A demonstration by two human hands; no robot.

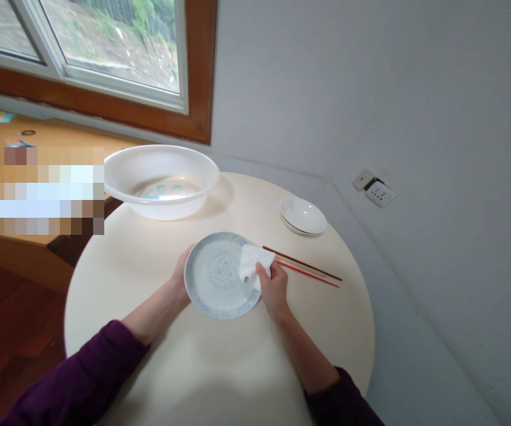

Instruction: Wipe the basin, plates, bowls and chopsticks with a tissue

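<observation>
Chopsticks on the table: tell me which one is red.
The red chopstick is the lowest in the picture; the dark brown chopstick is the uppermost, on the far side.

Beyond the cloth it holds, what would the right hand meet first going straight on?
Most likely the plate: the right hand holds the white cloth over the plate's right side. Past that, the line seems to run toward the basin, though depth is unclear.

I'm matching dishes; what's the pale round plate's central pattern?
The pale round plate has a lacy, grey-blue medallion, clearest in the head view.
</observation>
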